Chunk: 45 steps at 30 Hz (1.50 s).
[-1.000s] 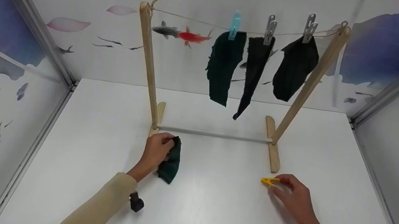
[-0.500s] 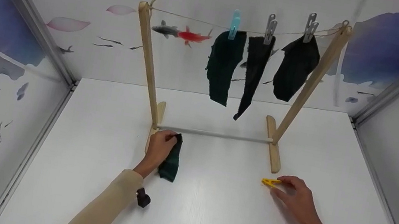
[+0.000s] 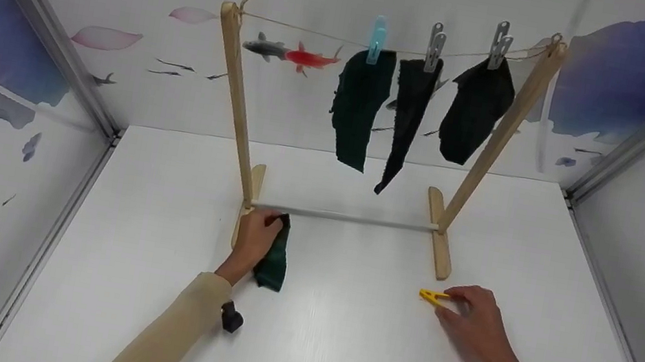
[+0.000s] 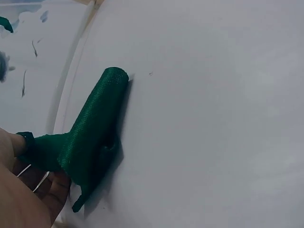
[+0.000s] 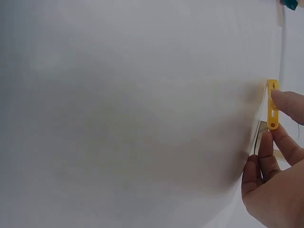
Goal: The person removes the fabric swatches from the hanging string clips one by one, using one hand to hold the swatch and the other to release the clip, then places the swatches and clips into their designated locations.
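Note:
My left hand (image 3: 254, 238) pinches the top of a dark green cloth (image 3: 275, 261) near the left foot of the small clothes rack. In the left wrist view the same cloth (image 4: 95, 121) is partly folded over and hangs from the thumb and fingers. To the right, my right hand (image 3: 480, 315) holds a yellow clothespin (image 3: 431, 297) between thumb and fingers, just in front of the rack's right foot. The right wrist view shows the clothespin (image 5: 272, 111) edge-on, with the thumb on one side and fingertips at its lower end.
A string (image 3: 315, 31) runs between the rack's wooden posts (image 3: 237, 101). On it hang three dark cloths, one by a light blue clothespin (image 3: 377, 39) and two by grey clothespins (image 3: 436, 48). A pale bar (image 3: 346, 218) joins the feet. Printed walls enclose the white table (image 3: 326, 352).
My left hand has risen slightly toward the rack's left foot, and the cloth hangs straighter and narrower. The right hand stays nearly in place, with the clothespin turned a little.

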Tool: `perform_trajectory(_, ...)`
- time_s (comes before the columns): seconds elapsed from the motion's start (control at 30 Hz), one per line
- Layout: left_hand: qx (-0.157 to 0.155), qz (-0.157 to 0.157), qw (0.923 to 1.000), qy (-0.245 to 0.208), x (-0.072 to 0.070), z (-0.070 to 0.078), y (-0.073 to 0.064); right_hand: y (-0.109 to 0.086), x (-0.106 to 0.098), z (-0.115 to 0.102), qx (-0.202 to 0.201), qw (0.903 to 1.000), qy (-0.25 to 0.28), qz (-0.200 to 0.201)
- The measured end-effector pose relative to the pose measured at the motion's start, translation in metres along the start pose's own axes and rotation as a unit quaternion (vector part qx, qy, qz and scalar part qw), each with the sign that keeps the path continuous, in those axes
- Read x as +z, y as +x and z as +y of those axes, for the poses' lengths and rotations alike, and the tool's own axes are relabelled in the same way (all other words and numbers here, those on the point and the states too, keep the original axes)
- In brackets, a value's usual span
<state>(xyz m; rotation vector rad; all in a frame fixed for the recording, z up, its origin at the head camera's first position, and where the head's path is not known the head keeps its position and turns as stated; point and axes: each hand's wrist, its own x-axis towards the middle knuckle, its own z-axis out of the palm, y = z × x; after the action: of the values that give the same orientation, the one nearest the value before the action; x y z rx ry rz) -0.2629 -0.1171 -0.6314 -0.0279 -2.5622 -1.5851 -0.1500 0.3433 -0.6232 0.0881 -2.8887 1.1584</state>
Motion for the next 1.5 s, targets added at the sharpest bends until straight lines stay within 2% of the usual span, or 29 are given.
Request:
perform_trajectory(0.3, -0.020, -0.016, 0.9991, 0.035, -0.005, 0.007, -0.002, 0.001, 0.001, 0.004, 0.000, 1.0000, -0.002, -0.004)
perform_trajectory(0.43, -0.011, -0.020, 0.9988, 0.043, -0.006, 0.006, -0.003, 0.001, 0.001, 0.003, 0.001, 1.0000, -0.006, -0.003)
perform_trajectory(0.5, 0.005, -0.031, 0.9985, 0.045, -0.006, 0.002, -0.002, 0.001, 0.002, 0.002, 0.003, 1.0000, -0.005, -0.006)
perform_trajectory(0.57, 0.012, -0.057, 0.9974, 0.042, -0.006, 0.002, -0.003, 0.000, 0.002, 0.002, 0.006, 0.9999, -0.005, -0.008)
perform_trajectory(0.63, 0.019, -0.098, 0.9944, 0.036, -0.007, 0.003, -0.004, 0.000, 0.001, 0.001, 0.006, 0.9999, -0.005, -0.009)
perform_trajectory(0.77, 0.026, -0.185, 0.9818, 0.033, -0.006, 0.011, -0.005, 0.000, -0.001, -0.001, 0.006, 0.9999, -0.006, -0.010)
perform_trajectory(0.87, 0.033, -0.215, 0.9755, 0.037, -0.004, 0.015, -0.005, 0.001, -0.002, 0.000, 0.010, 0.9999, -0.006, -0.013)
perform_trajectory(1.07, 0.013, -0.206, 0.9778, 0.036, -0.001, 0.020, -0.007, 0.002, -0.001, 0.002, -0.001, 0.9999, 0.000, -0.012)
perform_trajectory(1.3, 0.013, -0.155, 0.9857, 0.066, 0.001, 0.022, -0.006, 0.002, -0.001, 0.001, -0.004, 0.9999, 0.001, -0.010)
perform_trajectory(1.5, 0.000, -0.123, 0.9880, 0.094, -0.004, 0.023, -0.008, 0.002, -0.002, 0.001, -0.004, 0.9999, -0.004, -0.012)
